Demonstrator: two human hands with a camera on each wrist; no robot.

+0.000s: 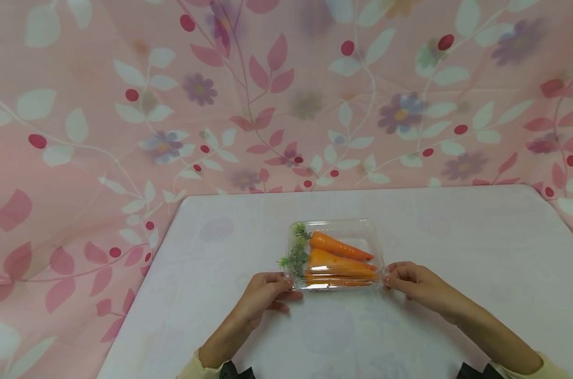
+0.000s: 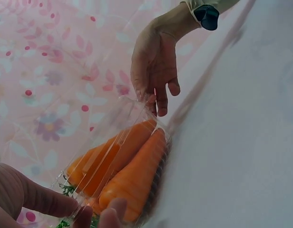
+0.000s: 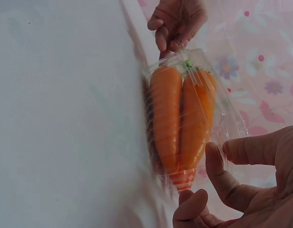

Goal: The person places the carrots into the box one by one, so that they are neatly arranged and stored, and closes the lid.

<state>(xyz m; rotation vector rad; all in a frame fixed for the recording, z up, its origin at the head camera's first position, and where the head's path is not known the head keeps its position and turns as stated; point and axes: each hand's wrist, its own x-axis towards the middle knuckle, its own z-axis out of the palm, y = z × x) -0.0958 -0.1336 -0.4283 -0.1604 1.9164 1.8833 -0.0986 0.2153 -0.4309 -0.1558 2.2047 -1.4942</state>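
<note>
A clear plastic clamshell box (image 1: 354, 227) lies on the table, with orange carrots (image 1: 339, 259) inside and their leafy green tops (image 1: 296, 259) toward the left end. My left hand (image 1: 266, 296) pinches the box's near left corner between thumb and fingers. At the near right corner, my right hand (image 1: 418, 285) grips the rim with thumb and index finger, which the right wrist view shows closely. Clear plastic covers the carrots (image 3: 166, 118). In the left wrist view, the right hand (image 2: 156, 69) appears at the box's far end.
A white cloth (image 1: 438, 237) covers the table, whose back edge runs behind the box. Pink floral fabric (image 1: 286, 95) hangs behind and along the sides. Dark straps (image 1: 236, 371) sit around the light sleeves.
</note>
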